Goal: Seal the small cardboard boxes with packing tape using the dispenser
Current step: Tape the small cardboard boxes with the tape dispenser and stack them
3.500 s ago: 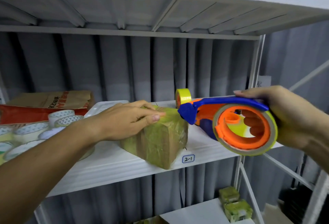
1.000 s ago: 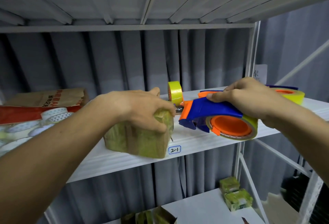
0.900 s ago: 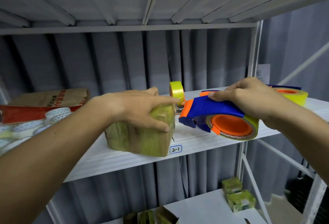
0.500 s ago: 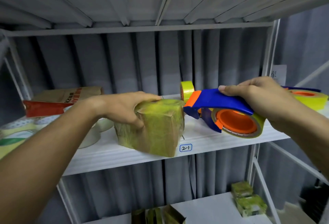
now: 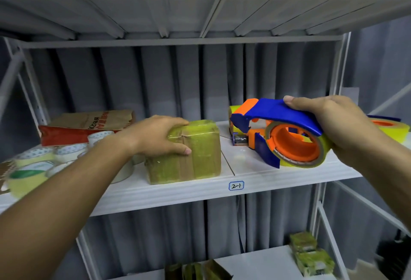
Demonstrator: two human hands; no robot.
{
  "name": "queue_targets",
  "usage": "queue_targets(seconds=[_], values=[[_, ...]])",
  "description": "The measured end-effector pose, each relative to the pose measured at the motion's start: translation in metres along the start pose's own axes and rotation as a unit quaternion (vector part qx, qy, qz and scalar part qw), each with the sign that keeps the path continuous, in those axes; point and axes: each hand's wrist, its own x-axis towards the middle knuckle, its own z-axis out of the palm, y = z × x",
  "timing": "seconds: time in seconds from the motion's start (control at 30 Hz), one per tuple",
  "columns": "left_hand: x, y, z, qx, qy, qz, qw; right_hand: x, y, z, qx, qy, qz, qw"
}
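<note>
A small cardboard box [image 5: 200, 157] wrapped in yellowish tape stands on the white shelf [image 5: 222, 190]. My left hand [image 5: 155, 137] grips its upper left corner, thumb on the front face and fingers over the top. My right hand [image 5: 329, 124] holds the blue and orange tape dispenser [image 5: 278, 133] by its blue handle. The dispenser carries a yellow tape roll and sits just above the shelf, to the right of the box. A gap separates its orange nose from the box.
Several tape rolls [image 5: 40, 168] and a brown and red paper bag [image 5: 86, 124] lie at the shelf's left. A second dispenser with yellow tape [image 5: 389, 128] sits far right. Taped boxes [image 5: 311, 255] stand on the lower shelf. Another shelf runs close overhead.
The box has been turned and set flat on the shelf, my left hand shifting to its left corner. The dispenser has pulled a little away from the box to the right.
</note>
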Motion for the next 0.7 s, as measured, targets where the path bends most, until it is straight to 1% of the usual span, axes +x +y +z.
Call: queue_targets(seconds=[0.1, 0.17, 0.27, 0.3, 0.33, 0.4, 0.47, 0.57, 0.6, 0.7], values=[[-0.007, -0.004, 0.008, 0.017, 0.017, -0.002, 1.000, -0.001, 0.001, 0.003, 0.089, -0.020, 0.024, 0.996], [-0.011, 0.000, 0.009, 0.012, 0.058, 0.016, 0.998, -0.002, 0.001, 0.006, 0.155, -0.046, 0.044, 0.986], [-0.015, 0.022, 0.008, -0.084, 0.175, 0.038, 0.980, -0.004, -0.002, 0.014, 0.258, -0.083, 0.086, 0.959], [-0.017, 0.034, 0.005, -0.135, 0.203, 0.029, 0.969, -0.004, -0.003, 0.018, 0.283, -0.091, 0.094, 0.950], [-0.019, 0.045, 0.002, -0.193, 0.213, 0.021, 0.958, -0.003, -0.004, 0.022, 0.296, -0.099, 0.096, 0.945], [-0.022, 0.067, -0.003, -0.300, 0.193, 0.016, 0.934, -0.004, -0.006, 0.032, 0.307, -0.114, 0.091, 0.941], [-0.024, 0.083, -0.009, -0.381, 0.167, 0.005, 0.910, -0.006, -0.009, 0.043, 0.321, -0.135, 0.086, 0.934], [-0.024, 0.094, -0.015, -0.490, 0.138, -0.044, 0.859, -0.010, -0.014, 0.057, 0.312, -0.133, 0.074, 0.938], [-0.024, 0.095, -0.016, -0.514, 0.128, -0.054, 0.847, -0.010, -0.015, 0.061, 0.301, -0.126, 0.067, 0.943], [-0.026, 0.091, -0.016, -0.547, 0.112, -0.074, 0.826, -0.011, -0.016, 0.071, 0.268, -0.099, 0.042, 0.957]])
